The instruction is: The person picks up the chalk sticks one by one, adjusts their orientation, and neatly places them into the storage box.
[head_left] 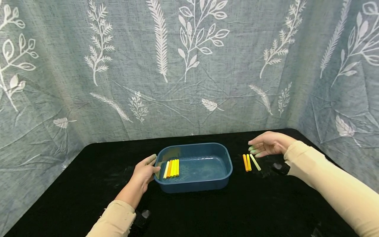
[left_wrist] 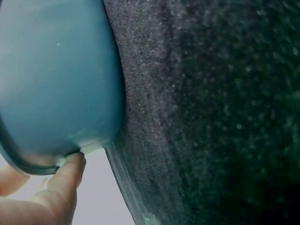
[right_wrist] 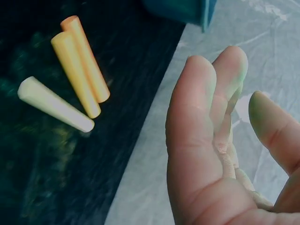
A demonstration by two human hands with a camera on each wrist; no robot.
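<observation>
A blue plastic tray (head_left: pixel 192 186) sits on the black table, with several chalk sticks (head_left: pixel 172 168) side by side at its left end: pale, orange and yellow. My left hand (head_left: pixel 143 173) holds the tray's left rim, thumb over the edge. In the left wrist view, fingertips (left_wrist: pixel 70 171) touch the tray's wall (left_wrist: pixel 61 84). Right of the tray lie an orange chalk (head_left: pixel 245 163), a yellow chalk (head_left: pixel 249 162) and a pale chalk (head_left: pixel 255 162). Close behind them hovers my right hand (head_left: pixel 270 144), fingers loosely extended and nothing between them. Green dust marks its fingertips (right_wrist: pixel 234 70).
Black cloth (head_left: pixel 97 177) covers the table, with faint chalk smudges on it. A grey-green leaf-patterned curtain (head_left: pixel 177 108) hangs along the back and both sides. Dark wrist cameras (head_left: pixel 281 168) hang under both cream sleeves.
</observation>
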